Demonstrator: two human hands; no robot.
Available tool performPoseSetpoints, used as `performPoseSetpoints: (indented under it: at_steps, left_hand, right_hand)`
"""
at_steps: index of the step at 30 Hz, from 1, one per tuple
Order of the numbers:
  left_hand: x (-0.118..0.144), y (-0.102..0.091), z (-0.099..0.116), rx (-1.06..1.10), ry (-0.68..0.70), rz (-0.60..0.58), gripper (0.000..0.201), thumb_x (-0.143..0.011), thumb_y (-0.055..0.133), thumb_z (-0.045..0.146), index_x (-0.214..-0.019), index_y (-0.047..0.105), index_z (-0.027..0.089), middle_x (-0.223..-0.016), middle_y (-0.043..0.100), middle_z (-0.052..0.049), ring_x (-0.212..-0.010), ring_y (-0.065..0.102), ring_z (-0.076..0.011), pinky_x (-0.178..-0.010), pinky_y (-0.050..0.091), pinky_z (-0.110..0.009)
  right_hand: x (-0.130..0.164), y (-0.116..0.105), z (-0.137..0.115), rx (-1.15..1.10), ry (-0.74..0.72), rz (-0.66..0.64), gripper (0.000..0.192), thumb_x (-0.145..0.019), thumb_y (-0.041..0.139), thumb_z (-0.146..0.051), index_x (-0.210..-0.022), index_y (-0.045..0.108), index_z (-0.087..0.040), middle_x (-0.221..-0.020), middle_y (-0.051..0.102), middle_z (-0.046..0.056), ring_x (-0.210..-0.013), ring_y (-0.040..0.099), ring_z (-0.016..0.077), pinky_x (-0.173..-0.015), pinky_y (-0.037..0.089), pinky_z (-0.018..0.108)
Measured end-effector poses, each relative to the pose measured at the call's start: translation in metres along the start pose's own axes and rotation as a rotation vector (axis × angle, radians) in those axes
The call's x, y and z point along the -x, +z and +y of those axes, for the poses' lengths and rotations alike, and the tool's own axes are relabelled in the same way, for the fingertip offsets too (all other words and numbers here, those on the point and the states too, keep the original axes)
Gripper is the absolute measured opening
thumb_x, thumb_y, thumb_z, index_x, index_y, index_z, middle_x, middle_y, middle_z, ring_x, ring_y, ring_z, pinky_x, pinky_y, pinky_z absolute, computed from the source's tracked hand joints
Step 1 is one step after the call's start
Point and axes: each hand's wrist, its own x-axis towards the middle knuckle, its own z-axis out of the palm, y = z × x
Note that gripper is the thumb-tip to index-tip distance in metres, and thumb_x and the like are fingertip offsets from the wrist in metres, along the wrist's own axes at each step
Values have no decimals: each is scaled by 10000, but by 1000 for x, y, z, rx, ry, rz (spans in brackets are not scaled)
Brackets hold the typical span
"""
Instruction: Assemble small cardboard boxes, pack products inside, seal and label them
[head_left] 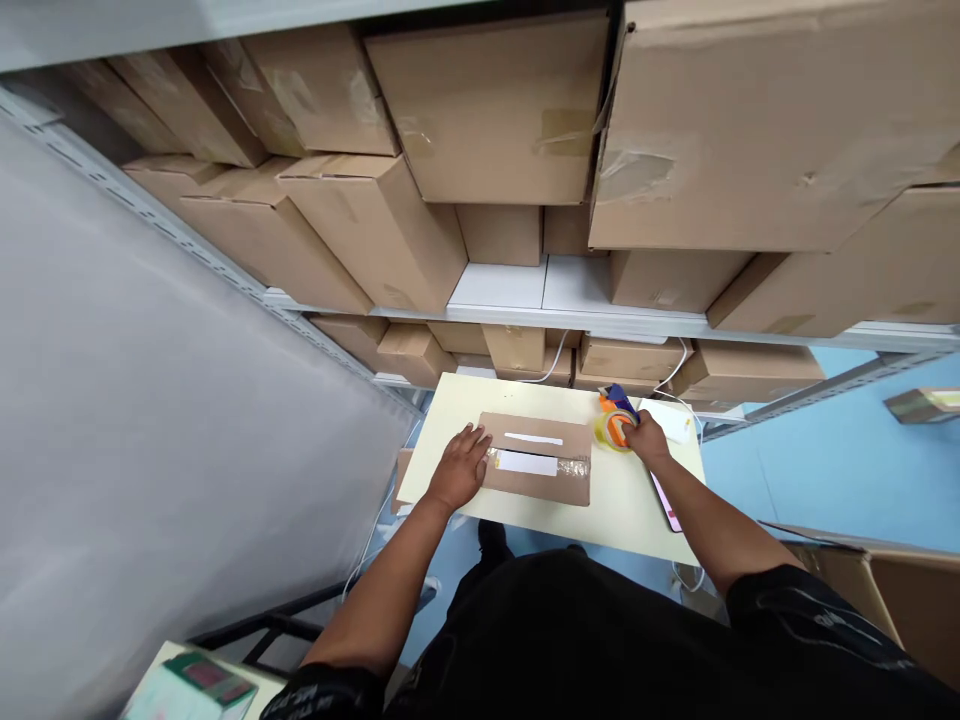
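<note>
Gripping tape dispenser (pixel 618 424), right hand (pixel 646 440); white label (pixel 527 463) on carton (pixel 536 485) illegible.

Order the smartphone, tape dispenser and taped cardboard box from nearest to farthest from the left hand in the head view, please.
1. Taped cardboard box: its left end lies under the left hand.
2. Tape dispenser: right of the box, in the right hand.
3. Smartphone: farther right.

Brn boxes (pixel 487 110) on wht shelf (pixel 499 288); blue flr (pixel 780 480).
</note>
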Motion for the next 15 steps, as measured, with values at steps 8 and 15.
performPoseSetpoints:
  at_steps: [8, 15]
  left_hand:
    - [-18, -31, -10, 65, 142, -94, 349, -884, 601, 189, -1217, 698, 232, -1304, 652, -105, -1221, 538, -317, -1065, 422, -534]
    - [-37, -37, -28, 227, 302, -226, 276, -871, 639, 187, -1127, 732, 231, -1171, 664, -92, -1093, 577, -274, -984, 494, -439]
  right_hand:
    - [71, -35, -80, -547, -95, 109, 293, -710, 628, -338, -967, 517, -249, -855, 614, -19, -752, 586, 190, -655, 504, 293]
    - [124, -26, -168, -663, -281, -89, 496, -767, 598, -294, -1259, 547, -257, -1199, 686, 52, -1113, 649, 269, -943, 554, 414]
